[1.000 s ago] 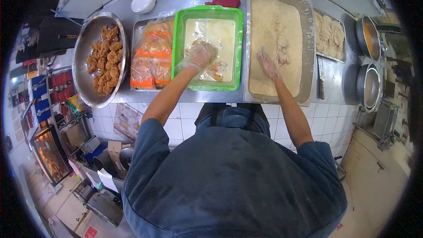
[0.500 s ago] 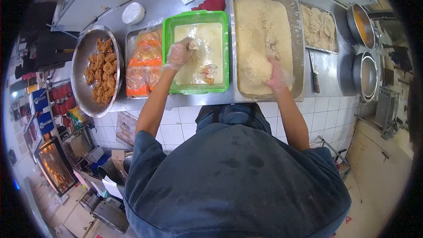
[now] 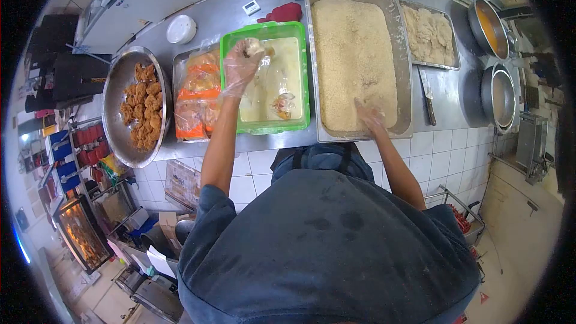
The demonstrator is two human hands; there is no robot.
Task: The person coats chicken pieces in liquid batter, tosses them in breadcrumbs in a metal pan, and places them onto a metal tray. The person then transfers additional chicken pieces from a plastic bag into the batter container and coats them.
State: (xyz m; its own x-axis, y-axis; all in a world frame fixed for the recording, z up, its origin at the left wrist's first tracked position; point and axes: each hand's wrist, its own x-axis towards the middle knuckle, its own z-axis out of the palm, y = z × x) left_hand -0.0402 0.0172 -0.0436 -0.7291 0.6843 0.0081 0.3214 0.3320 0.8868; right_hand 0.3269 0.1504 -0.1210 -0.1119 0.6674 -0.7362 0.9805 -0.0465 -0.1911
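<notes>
Left hand (image 3: 240,69), in a clear glove, is up over the far left part of the green tub (image 3: 262,26) — thumb and fingers closed around a pale piece (image 3: 254,47), wet-looking, clear of the pale liquid (image 3: 287,60) below. No crumb shows on it, so I judge this one at its wet stage, uncoated.

Another piece (image 3: 282,105) lies in the liquid near the tub's near edge, touched by neither hand. It also looks uncoated. Anything further under the surface is hidden.

Right hand (image 3: 372,118) is down in the deep metal pan (image 3: 404,54), at its near side, fingertips in the crumb (image 3: 346,42). Whether the fingers grip something there or only press the crumb, I cannot tell. The surface farther back is uneven; no coated piece stands out clearly.

Done, by the look of it: a shallow tray (image 3: 437,65) beside the pan, well covered with pale crumbed pieces (image 3: 427,31), seemingly coated but uncooked. At the far left, a metal bowl (image 3: 115,103) of browned pieces (image 3: 144,111), which appear finished.

Left over: clear bags (image 3: 198,95) with orange bands lie just beside the tub, contents hard to make out. My reading — work well under way, partway through a batch; total count not visible.
</notes>
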